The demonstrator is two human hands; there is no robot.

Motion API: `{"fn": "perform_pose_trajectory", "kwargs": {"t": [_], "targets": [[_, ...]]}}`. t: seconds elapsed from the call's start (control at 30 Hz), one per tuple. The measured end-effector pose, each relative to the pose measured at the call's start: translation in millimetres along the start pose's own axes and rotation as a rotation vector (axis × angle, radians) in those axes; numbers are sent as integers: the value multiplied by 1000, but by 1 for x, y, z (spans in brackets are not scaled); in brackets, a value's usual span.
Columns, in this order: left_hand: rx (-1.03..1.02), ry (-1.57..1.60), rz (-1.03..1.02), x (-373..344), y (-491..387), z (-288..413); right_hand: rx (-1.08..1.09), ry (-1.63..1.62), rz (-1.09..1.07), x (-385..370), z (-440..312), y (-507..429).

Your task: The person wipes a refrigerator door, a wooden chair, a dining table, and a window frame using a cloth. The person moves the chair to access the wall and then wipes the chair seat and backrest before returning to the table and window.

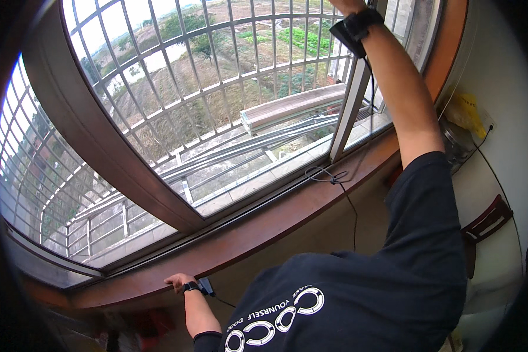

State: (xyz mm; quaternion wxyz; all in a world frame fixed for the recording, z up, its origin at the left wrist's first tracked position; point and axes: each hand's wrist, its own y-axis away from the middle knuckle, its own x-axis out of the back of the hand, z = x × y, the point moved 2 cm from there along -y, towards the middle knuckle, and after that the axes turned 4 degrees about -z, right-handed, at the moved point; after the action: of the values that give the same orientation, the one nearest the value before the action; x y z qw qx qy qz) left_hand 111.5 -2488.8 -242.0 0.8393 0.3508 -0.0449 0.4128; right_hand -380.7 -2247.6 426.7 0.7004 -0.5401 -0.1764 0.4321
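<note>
My left hand (179, 281) rests on the edge of the reddish-brown windowsill (246, 237) at the lower left, with a black strap and a small device at the wrist. My right arm reaches up along the window's right side; the right hand (347, 6) is mostly cut off by the top edge, so its fingers and anything in them are hidden. A black strapped device (352, 33) sits on that wrist, and its cable (372, 101) hangs down to a loose loop (333, 179) over the sill. Behind the sill stands a sliding window with a metal frame (356, 105).
Metal security bars (229, 83) stand outside the glass, with long boards (295, 105) and metal lengths lying inside them. At the right are a yellow plastic bag (464, 112), a plug in a wall socket (490, 127) and a dark wooden chair back (488, 220).
</note>
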Motion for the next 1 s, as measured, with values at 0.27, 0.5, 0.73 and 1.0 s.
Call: {"fn": "perform_pose_trajectory", "kwargs": {"t": [0.27, 0.5, 0.73, 1.0], "targets": [[-38, -46, -14, 6, 7, 1, 42, -240, -162, 13, -2, 60], [9, 19, -35, -3, -11, -3, -45, -354, -244, 41, -33, 205], [40, 85, -73, -13, -32, -10, -191, -578, -573, 117, -104, 333], [-60, -62, 42, -16, -37, -12, -116, -406, -474, 62, -10, 215]]}}
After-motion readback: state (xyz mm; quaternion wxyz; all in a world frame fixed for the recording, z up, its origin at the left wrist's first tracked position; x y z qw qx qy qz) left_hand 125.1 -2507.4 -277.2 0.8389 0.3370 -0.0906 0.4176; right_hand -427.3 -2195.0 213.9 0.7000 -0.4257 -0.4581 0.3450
